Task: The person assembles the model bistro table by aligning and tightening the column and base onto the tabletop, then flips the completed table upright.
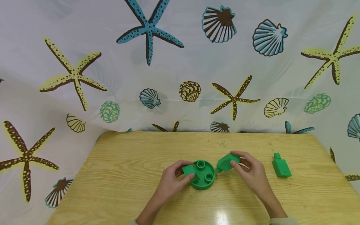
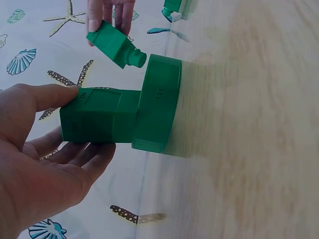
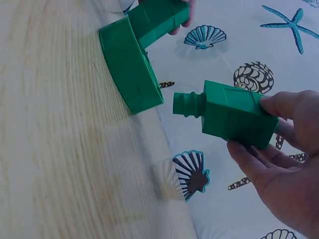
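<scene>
A round green base [image 1: 203, 186] with raised ring sockets lies on the wooden table. My left hand [image 1: 172, 179] grips a green block-shaped bottle piece [image 2: 99, 115] that stands upright, its lower end down inside the base's rim. To the right of the base, my right hand [image 1: 250, 168] pinches a second green bottle piece [image 3: 239, 114] between thumb and fingers. That one is tilted, its ridged neck [image 3: 188, 104] pointing toward the base and close beside the rim. Two ring sockets [image 1: 209, 177] of the base show from above with nothing in them.
A third green bottle piece [image 1: 281, 167] lies on the wooden table [image 1: 126, 156] at the right, its neck pointing away from me. Behind the table hangs a white cloth [image 1: 168, 72] printed with starfish and shells, which also runs along both sides.
</scene>
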A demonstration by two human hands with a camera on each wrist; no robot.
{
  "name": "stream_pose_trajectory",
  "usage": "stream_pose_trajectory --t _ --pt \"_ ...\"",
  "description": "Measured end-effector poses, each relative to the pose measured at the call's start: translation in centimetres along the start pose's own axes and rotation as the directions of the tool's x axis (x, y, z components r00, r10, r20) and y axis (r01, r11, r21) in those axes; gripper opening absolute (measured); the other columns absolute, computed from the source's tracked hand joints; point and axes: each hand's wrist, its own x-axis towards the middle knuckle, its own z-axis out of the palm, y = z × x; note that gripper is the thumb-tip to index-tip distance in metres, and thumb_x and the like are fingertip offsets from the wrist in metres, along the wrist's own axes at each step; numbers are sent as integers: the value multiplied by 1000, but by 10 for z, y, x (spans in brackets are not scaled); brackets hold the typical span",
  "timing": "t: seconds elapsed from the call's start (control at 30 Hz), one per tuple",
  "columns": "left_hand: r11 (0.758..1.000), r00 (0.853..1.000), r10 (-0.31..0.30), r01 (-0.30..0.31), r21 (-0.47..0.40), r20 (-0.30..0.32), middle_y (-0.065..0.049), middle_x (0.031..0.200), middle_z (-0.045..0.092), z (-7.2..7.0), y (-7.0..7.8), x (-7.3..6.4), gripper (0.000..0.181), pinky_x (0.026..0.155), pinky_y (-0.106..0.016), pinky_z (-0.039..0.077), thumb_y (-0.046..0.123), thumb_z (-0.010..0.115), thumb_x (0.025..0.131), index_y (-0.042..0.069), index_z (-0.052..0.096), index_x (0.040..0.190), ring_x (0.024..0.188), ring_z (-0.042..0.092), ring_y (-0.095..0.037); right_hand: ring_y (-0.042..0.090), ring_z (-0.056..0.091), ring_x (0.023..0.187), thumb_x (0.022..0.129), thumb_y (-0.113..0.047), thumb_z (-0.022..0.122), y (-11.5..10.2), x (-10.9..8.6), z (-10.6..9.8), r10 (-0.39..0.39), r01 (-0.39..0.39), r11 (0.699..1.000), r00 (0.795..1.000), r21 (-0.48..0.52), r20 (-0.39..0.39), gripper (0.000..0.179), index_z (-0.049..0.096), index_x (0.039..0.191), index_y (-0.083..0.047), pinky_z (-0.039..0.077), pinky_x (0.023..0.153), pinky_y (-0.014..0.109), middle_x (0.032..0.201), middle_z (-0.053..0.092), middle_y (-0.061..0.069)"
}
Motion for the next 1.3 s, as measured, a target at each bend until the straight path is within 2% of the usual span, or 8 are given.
stream_pose_trajectory --t 0.2,0.6,0.77,1.03,1.13,1.3 --pt "999 1000 -21 21 -25 0 -19 125 66 1 0 0 37 99 -35 55 10 78 93 -1 67 126 116 65 -27 13 65 117 97 1 69 -4 -3 13 -64 63 996 998 63 12 32 68 128 -2 58 92 30 127 66 15" --pt "998 1000 -30 29 -53 0 -21 127 64 1 -2 0 37 98 -33 55 8 78 92 -2 66 126 115 65 -27 17 66 116 94 3 72 -4 -5 28 -76 70 991 996 117 46 32 70 125 -3 58 92 32 125 67 14" --pt "997 1000 -23 24 -73 9 -20 128 64 0 -3 0 37 99 -35 55 8 78 93 -2 66 127 118 64 -28 19 66 116 94 3 72 -2 -5 33 -121 113 988 990 104 79 33 69 126 -3 58 92 32 125 67 14" --pt "997 1000 -9 10 -74 16 -19 128 64 -1 -4 1 38 100 -34 54 9 78 93 -2 66 127 119 64 -28 22 67 115 92 2 75 0 -7 40 -173 171 985 978 28 116 33 71 124 -3 59 90 33 123 69 10" --pt "997 1000 -8 9 -75 17 -18 128 65 -1 -5 1 38 100 -34 54 9 78 93 -1 66 127 119 64 -28 24 66 116 92 0 76 0 -9 41 -173 172 985 975 14 138 32 71 124 -4 59 90 33 124 69 9" --pt "997 1000 -9 11 -80 21 -17 128 65 -1 -6 1 38 100 -34 54 10 77 94 -2 66 128 120 64 -28 25 63 123 96 1 71 -1 -10 37 -130 126 991 975 33 180 33 70 128 -8 57 93 34 131 67 8"
